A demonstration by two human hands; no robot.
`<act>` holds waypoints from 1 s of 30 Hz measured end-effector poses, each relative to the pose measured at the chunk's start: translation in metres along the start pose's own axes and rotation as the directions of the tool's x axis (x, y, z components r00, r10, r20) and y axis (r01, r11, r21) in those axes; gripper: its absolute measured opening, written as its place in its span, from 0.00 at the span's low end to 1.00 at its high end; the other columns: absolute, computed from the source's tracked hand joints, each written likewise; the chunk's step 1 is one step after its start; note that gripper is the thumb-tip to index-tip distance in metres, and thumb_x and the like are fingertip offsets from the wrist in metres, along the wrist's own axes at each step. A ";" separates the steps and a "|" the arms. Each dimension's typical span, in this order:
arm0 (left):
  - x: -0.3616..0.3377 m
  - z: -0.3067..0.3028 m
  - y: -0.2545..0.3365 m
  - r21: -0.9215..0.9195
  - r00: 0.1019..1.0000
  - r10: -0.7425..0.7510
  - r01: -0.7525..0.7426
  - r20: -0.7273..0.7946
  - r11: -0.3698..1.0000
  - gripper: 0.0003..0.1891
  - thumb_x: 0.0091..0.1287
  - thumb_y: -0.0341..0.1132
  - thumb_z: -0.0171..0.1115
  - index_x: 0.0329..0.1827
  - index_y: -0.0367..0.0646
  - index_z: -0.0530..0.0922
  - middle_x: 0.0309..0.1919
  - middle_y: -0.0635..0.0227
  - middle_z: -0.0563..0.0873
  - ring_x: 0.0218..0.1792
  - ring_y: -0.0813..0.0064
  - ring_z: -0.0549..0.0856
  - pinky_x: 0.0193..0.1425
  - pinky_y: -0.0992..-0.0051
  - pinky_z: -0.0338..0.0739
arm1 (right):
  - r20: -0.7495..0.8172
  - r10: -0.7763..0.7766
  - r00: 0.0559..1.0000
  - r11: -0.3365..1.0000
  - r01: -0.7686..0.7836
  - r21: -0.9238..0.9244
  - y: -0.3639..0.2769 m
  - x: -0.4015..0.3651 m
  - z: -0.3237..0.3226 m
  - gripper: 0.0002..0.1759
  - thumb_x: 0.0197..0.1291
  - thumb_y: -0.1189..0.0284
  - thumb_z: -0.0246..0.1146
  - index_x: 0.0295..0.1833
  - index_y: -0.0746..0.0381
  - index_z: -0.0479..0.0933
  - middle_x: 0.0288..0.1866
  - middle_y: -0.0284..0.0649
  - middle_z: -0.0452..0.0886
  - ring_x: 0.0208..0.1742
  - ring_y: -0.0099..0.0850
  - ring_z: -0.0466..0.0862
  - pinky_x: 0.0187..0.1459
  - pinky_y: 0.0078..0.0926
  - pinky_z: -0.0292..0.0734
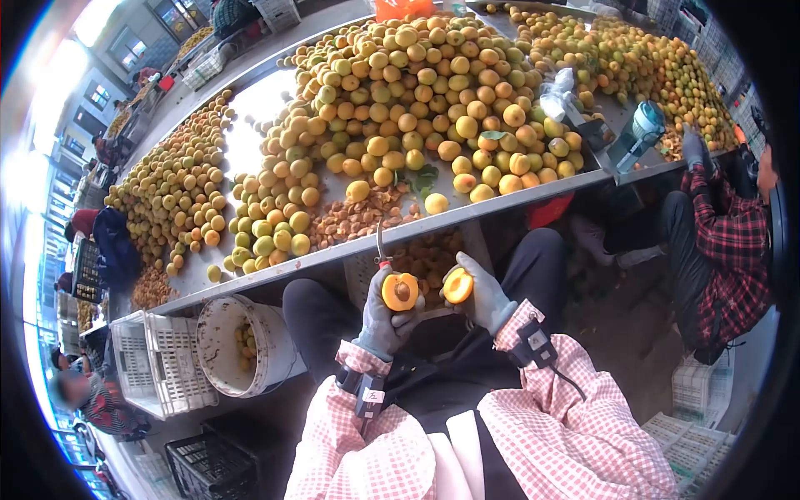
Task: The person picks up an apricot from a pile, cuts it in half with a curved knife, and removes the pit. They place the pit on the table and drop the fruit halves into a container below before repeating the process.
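My left hand [385, 323], in a grey glove, is closed around an apricot half [389, 302] with the brown pit [403, 292] still in its cut face. Opposite it, my gloved right hand [485, 292] grips the other apricot half [457, 286], its orange cut side turned up. The two halves are apart, held above my lap. A thin curved metal piece [380, 242] stands at the table edge, just above my left fingertips. Beneath my hands sits a crate [360, 279] with cut apricot pieces [429, 257] in it.
Whole apricots [417, 92] are heaped on the metal table [467, 218], beside a pile of pits [358, 218]. A white bucket [250, 379] and white crates [175, 367] stand at left. A water bottle [637, 137] is on the right, near a co-worker in a plaid shirt [733, 242].
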State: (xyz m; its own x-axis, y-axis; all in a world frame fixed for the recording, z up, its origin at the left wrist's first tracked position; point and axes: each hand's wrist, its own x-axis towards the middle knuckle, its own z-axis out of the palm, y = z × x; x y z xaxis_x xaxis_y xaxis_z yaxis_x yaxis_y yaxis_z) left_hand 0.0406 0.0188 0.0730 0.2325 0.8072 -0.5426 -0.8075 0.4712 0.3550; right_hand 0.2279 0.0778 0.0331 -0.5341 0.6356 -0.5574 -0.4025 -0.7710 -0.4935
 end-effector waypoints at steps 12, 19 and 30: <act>0.023 -0.008 -0.021 0.163 0.967 0.231 -0.212 -0.109 0.964 0.16 0.71 0.42 0.55 0.49 0.37 0.78 0.41 0.61 0.84 0.42 0.68 0.85 0.49 0.71 0.81 | 0.368 -0.569 0.736 0.420 0.644 -0.639 0.034 -0.021 0.044 0.28 0.63 0.63 0.66 0.65 0.62 0.68 0.56 0.44 0.79 0.57 0.32 0.78 0.61 0.29 0.72; -0.020 0.050 -0.018 0.860 0.923 0.374 -0.262 0.091 0.439 0.19 0.75 0.43 0.52 0.51 0.32 0.79 0.44 0.63 0.84 0.43 0.75 0.79 0.49 0.74 0.74 | 0.272 -0.483 0.832 0.632 0.546 -0.550 0.033 -0.037 0.029 0.23 0.64 0.74 0.64 0.63 0.63 0.69 0.58 0.40 0.76 0.59 0.31 0.76 0.64 0.27 0.67; -0.004 0.053 -0.024 0.846 0.940 0.327 -0.253 0.100 0.470 0.13 0.73 0.41 0.57 0.36 0.40 0.81 0.26 0.70 0.82 0.28 0.79 0.79 0.32 0.78 0.72 | 0.103 -0.279 0.955 0.958 0.284 -0.042 0.019 -0.044 -0.028 0.19 0.60 0.68 0.65 0.53 0.67 0.73 0.41 0.40 0.83 0.30 0.21 0.75 0.34 0.22 0.74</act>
State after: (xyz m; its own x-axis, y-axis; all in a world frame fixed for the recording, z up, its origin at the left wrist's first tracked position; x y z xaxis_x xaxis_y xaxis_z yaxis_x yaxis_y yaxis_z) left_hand 0.0878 0.0227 0.1073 0.0087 0.9480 -0.3181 0.0204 0.3179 0.9479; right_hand 0.2644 0.0364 0.0295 -0.4741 0.8179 -0.3261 -0.5064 -0.5562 -0.6589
